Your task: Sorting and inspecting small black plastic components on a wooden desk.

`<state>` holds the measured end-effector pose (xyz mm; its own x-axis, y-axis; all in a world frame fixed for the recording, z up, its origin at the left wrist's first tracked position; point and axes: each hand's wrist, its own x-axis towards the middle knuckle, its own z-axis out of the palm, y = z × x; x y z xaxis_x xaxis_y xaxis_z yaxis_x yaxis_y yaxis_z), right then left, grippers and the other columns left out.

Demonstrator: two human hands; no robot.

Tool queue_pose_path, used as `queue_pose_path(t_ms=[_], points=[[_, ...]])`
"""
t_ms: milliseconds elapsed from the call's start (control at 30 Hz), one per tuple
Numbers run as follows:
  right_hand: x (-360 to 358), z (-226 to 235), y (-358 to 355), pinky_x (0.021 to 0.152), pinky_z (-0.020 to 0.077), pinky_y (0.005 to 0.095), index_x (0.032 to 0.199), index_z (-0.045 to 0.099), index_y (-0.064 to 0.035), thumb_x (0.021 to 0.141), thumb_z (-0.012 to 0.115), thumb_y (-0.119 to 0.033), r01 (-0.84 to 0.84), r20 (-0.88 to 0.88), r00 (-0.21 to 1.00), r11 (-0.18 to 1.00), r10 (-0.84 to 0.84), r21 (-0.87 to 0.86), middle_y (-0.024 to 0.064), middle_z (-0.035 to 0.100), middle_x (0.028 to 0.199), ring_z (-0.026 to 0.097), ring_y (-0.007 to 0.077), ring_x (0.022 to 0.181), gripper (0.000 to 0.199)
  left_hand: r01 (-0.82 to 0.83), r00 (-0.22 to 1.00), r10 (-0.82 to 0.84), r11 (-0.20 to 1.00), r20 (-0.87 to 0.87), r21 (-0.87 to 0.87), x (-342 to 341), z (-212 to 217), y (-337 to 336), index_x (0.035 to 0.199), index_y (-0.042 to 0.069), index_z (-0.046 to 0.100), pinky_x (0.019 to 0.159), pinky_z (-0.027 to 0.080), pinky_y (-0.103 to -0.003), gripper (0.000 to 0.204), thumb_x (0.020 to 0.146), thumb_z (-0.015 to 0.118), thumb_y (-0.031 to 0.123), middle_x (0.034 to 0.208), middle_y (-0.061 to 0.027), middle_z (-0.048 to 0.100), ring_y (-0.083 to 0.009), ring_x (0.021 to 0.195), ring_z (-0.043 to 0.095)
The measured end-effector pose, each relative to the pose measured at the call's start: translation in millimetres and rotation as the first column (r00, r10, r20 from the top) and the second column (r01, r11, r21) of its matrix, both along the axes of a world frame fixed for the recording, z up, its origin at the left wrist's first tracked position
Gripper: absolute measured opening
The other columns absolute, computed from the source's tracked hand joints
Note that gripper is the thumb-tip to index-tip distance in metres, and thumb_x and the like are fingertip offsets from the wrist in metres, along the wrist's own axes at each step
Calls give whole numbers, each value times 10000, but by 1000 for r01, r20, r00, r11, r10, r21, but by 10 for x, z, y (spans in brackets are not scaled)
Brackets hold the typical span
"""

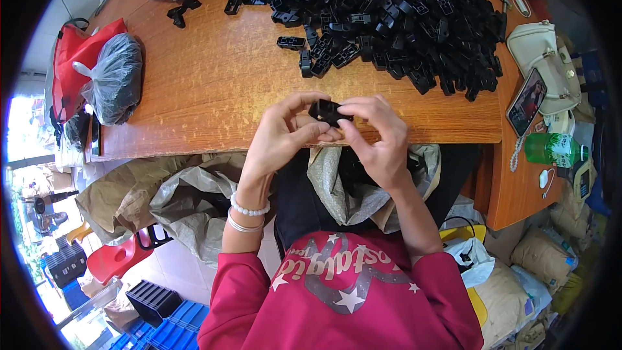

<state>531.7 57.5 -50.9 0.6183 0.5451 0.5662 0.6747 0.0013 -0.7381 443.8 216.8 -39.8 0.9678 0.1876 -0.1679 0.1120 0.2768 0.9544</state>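
Black plastic clip (326, 111) sits pinched between left hand (282, 136) and right hand (379, 139); best kept square, above the tabletop (207, 84) edge.

At frame centre, the left hand (282, 135) and right hand (379, 139) pinched one small black plastic part (327, 111); a pile of black parts (395, 13) lay at the upper right.

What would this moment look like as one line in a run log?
left hand: pinching small black plastic part | right hand: gripping same part | heap of black plastic parts: behind on wooden table
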Motion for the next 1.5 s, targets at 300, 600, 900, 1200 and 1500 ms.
queue_pose_path(t_ms=[300, 600, 900, 1200, 1500], points=[[-47, -39, -50, 799, 483, 332, 932, 661, -16, 777, 683, 19, -16, -23, 1000, 1000, 16, 5, 125, 653, 996, 624, 256, 901, 160, -98, 995, 101, 989, -22, 111, -69, 61, -191, 1158, -82, 516, 632, 549, -236, 272, 918, 594, 18, 814, -107, 675, -167, 760, 695], [-51, -12, -142, 781, 485, 294, 1026, 657, 10, 826, 646, -17, -64, -379, 922, 996, 82, 59, 121, 647, 940, 634, 222, 870, 203, -236, 939, 4, 737, 345, 634, -22, 67, -254, 1090, 3, 561, 683, 531, -275, 267, 843, 661, 21, 833, -115, 650, -156, 754, 666], [238, 152, -429, 663, 462, 262, 866, 697, 28, 828, 663, -21, -211, -379, 920, 940, 98, -267, 95, 644, 838, 609, 166, 743, 71, -467, 882, 40, 201, 469, 861, 1002, -318, 993, 1019, 19, 631, 681, 526, -350, 190, 830, 615, 27, 1052, -114, 634, -302, 820, 655], [596, -139, 255, 729, 503, 411, 1132, 625, -11, 858, 560, -5, 240, 184, 967, 870, -175, -431, 165, 599, 892, 615, 326, 812, 283, -520, 853, 184, 215, 488, 827, 932, -303, 920, 1025, -23, 558, 630, 536, -359, 203, 822, 541, -30, 938, -182, 628, -303, 745, 647], [494, -223, 244, 784, 481, 423, 1141, 608, 17, 804, 543, 38, 211, 255, 962, 858, -98, -468, 174, 541, 931, 580, 319, 882, 344, -229, 965, 250, 950, 76, -213, 167, -209, 394, 1176, -123, 492, 820, 589, -398, 302, 895, 542, -23, 1030, -251, 634, -293, 913, 679]])
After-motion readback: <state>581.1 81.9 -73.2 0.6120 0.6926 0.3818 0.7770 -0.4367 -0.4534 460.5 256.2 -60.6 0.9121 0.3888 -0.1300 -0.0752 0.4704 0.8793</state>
